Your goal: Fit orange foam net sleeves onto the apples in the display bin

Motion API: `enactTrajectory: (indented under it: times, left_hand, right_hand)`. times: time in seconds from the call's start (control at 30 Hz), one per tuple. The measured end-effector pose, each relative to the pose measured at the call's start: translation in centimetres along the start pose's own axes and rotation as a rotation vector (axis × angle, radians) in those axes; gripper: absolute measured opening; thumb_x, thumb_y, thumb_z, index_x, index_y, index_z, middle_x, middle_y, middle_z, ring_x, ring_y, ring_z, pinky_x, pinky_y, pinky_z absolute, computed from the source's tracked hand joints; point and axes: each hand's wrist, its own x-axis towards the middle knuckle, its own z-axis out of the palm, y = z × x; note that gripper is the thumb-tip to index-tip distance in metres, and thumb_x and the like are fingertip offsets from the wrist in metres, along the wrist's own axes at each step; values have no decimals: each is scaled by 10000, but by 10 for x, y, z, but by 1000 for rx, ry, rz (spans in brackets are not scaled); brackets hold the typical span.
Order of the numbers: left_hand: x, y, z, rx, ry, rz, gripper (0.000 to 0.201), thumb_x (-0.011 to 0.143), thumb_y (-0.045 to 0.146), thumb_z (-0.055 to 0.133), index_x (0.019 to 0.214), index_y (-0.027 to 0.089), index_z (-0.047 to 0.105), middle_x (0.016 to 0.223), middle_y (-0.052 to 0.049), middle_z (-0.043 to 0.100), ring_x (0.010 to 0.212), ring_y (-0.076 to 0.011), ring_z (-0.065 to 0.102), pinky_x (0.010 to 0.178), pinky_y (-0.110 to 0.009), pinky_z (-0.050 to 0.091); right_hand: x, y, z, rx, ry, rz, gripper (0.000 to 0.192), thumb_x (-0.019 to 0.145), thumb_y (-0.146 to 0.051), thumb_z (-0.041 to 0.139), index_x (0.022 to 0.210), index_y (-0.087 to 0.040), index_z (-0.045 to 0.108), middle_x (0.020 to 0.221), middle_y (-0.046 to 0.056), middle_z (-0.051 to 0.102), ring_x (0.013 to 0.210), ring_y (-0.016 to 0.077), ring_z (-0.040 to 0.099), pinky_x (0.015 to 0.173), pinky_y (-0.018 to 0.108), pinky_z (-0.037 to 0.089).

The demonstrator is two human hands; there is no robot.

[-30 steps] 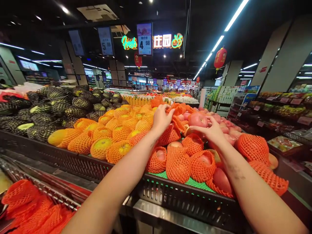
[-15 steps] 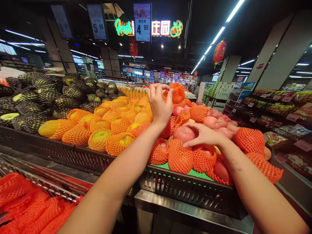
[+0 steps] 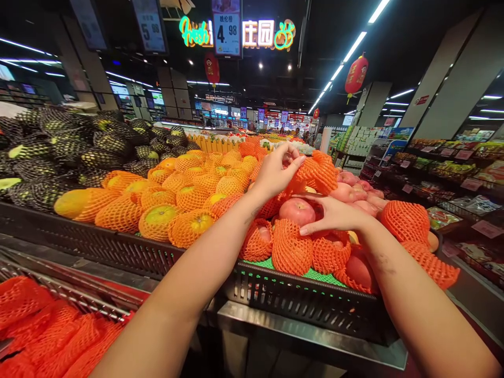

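Hanging above the hands [image 3: 299, 194], a price sign [image 3: 226, 26] reads 4.98.

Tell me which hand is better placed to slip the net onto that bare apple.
Left, likely. The left hand already pinches the orange foam net just above the apple; the right hand cups the apple, steadying it.

Hanging price screen [image 3: 226, 27] reads 4.98; another screen [image 3: 150, 25] perhaps 5.98; neon sign [image 3: 195, 32] "Fresh".
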Motion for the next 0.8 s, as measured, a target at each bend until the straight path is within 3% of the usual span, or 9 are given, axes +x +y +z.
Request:
enactTrajectory:
  times: [0.13, 0.2, 0.27, 0.33, 0.47, 0.6, 0.67, 0.8]
  left_hand:
    - [1, -8, 1, -1, 86, -58, 68, 934, 142, 595, 926, 199, 559, 775, 6, 627, 689, -105, 579, 658, -257, 453]
    - [2, -11, 0, -7, 96, -57, 89, 937, 117, 578, 983, 191, 590, 826, -10, 665, 738, -112, 610, 694, -264, 474]
    - [2, -10, 0, -6, 40, -52, 127, 917, 84, 583, 1001, 172, 619, 958, -42, 711, 833, -121, 647, 748, -269, 499]
    - [1, -8, 0, 11, -28, -46, 148, 906, 75, 585, 1016, 160, 636, 1068, -67, 725, 924, -136, 666, 777, -270, 513]
    - [-2, -2, 0, 41, -117, -11, 205, 888, 92, 593, 1075, 163, 637, 1129, -77, 721, 1011, -162, 672, 768, -267, 520]
    - [-4, -3, -2, 114, -205, 22, 219, 852, 102, 593, 1061, 160, 621, 1097, -77, 710, 981, -175, 667, 787, -296, 521]
    - [-5, -5, -4, 211, -249, 7, 216, 806, 79, 581, 1004, 160, 610, 1051, -75, 704, 925, -183, 657, 821, -335, 520]
    - [-9, -11, -6, 374, -423, -147, 299, 729, 111, 639, 1018, 167, 587, 997, -85, 701, 831, -212, 652, 768, -365, 519]
  right_hand:
    - [4, 0, -2, 305, 125, 53, 652, 732, -595, 808, 1237, -203, 685, 1307, 114, 650, 1246, 324, 610, 1143, 517, 479]
    - [7, 3, -4, 461, 299, 92, 643, 720, -663, 795, 1155, -199, 696, 1261, 116, 667, 1176, 303, 646, 1061, 466, 543]
    - [10, 9, -8, 574, 500, 113, 722, 660, -753, 794, 1119, -207, 682, 1246, 102, 665, 1138, 283, 655, 960, 414, 588]
    - [12, 15, -11, 646, 610, 104, 734, 612, -775, 813, 1062, -211, 677, 1209, 85, 672, 1103, 263, 657, 855, 359, 601]
    - [12, 18, -12, 673, 548, 78, 669, 600, -672, 884, 1046, -218, 679, 1130, 65, 687, 1053, 225, 653, 829, 329, 573]
    - [12, 11, -5, 674, 448, 116, 770, 458, -604, 957, 1018, -178, 643, 974, 55, 690, 922, 215, 657, 845, 362, 555]
    - [12, 11, -4, 654, 461, 141, 772, 415, -584, 969, 969, -165, 631, 918, 44, 685, 854, 200, 648, 815, 354, 550]
    - [13, 19, -8, 657, 593, 219, 746, 376, -586, 975, 878, -167, 616, 877, 38, 682, 788, 193, 643, 705, 317, 547]
